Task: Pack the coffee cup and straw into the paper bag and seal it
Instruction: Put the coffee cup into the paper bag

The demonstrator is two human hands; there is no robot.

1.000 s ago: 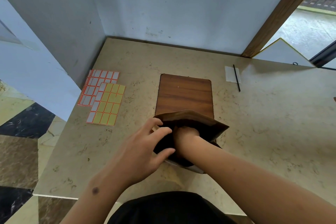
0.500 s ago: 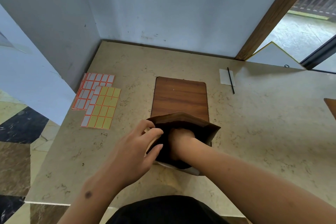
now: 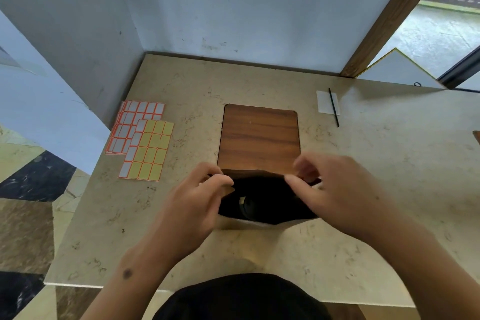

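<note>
The brown paper bag (image 3: 255,173) stands open-mouthed near the table's front, seen from above. Deep inside its dark interior the coffee cup (image 3: 246,206) shows as a dim round lid. My left hand (image 3: 193,199) pinches the left side of the bag's rim. My right hand (image 3: 335,189) pinches the right side of the rim, thumb and fingers on the paper. A thin black straw (image 3: 334,107) lies on a white napkin (image 3: 327,102) at the far right of the table, away from both hands.
A wooden board (image 3: 259,135) lies flat just behind the bag. Sheets of orange-edged labels (image 3: 142,138) lie at the left. The marble table (image 3: 389,176) meets grey walls at the back and left. A wooden post stands at the back right.
My right hand has come out of the bag and now pinches the right rim. My left hand has shifted to pinch the left rim. The bag's mouth is spread wider.
</note>
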